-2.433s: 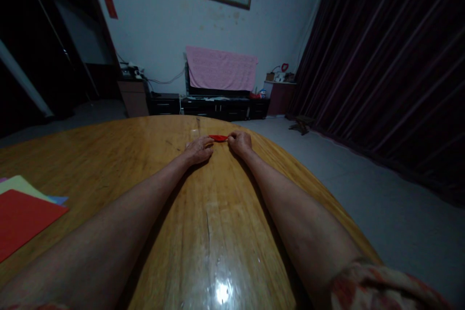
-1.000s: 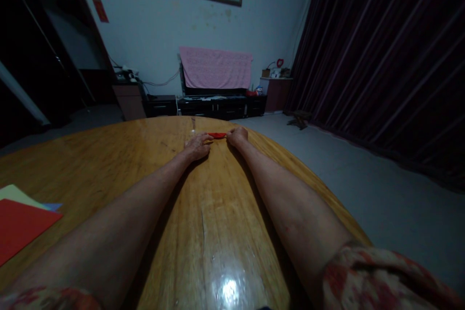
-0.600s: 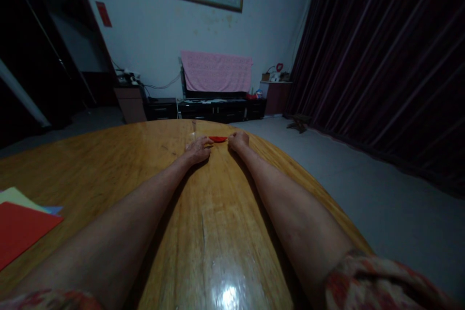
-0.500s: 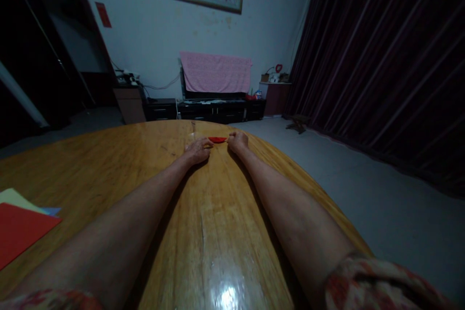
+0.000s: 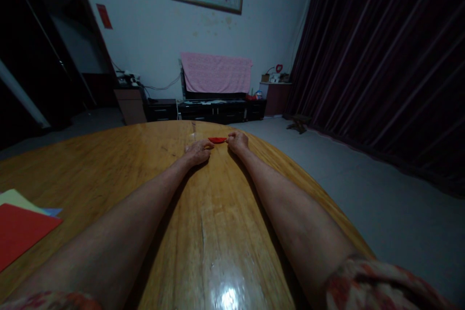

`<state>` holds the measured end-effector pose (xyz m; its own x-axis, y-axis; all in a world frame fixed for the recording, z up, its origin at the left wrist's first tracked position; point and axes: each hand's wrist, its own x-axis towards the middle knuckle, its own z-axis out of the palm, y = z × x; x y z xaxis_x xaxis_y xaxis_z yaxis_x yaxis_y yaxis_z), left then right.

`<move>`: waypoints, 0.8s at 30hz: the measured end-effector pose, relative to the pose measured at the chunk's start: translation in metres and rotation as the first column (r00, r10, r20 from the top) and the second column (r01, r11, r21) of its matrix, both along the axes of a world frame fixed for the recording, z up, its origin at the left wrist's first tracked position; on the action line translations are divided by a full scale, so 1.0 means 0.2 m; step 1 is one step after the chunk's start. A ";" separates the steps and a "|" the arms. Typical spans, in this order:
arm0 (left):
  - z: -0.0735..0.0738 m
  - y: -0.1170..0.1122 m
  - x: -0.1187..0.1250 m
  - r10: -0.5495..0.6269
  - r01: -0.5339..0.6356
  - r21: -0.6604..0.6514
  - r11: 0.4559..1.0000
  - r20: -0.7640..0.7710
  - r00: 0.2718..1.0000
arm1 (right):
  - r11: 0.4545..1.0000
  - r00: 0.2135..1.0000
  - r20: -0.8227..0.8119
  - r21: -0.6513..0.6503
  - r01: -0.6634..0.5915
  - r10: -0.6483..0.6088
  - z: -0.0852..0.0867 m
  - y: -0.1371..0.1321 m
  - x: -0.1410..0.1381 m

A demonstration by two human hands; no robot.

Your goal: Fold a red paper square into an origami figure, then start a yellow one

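Both my arms stretch far across a round wooden table (image 5: 109,164). A small folded piece of red paper (image 5: 217,140) lies flat near the table's far edge, between my two hands. My left hand (image 5: 197,151) rests on the wood with its fingers lying flat, the fingertips pressing the paper's left end. My right hand (image 5: 238,141) is curled, its fingers pinched on the paper's right end.
A stack of coloured paper sheets, red on top (image 5: 18,230), lies at the table's left edge. Beyond the table are a TV stand with a pink cloth (image 5: 216,72), a dark curtain (image 5: 381,58) on the right, and grey floor.
My hands and the red paper have stayed in the same place on the table. Only the camera view has shifted slightly.
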<state>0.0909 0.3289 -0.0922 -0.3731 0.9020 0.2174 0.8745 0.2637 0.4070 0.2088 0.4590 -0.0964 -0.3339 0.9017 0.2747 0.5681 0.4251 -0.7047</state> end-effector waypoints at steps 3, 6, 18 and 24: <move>-0.01 0.00 0.00 -0.006 0.006 0.022 1.000 -0.012 1.000 | 1.000 1.000 0.007 -0.003 0.005 -0.005 0.00 0.00 0.00; -0.01 -0.02 0.00 -0.033 0.033 0.006 0.999 -0.032 0.999 | 1.000 1.000 0.016 0.000 0.014 -0.014 0.00 -0.01 0.01; 0.07 -0.24 0.09 -0.178 0.137 -0.202 0.970 -0.204 0.962 | 0.993 0.982 0.163 0.048 -0.107 0.098 0.06 -0.24 0.12; 0.16 -0.38 0.15 -0.172 0.138 -0.222 0.965 -0.143 0.975 | 0.975 0.937 0.294 0.061 -0.216 0.189 0.10 -0.41 0.19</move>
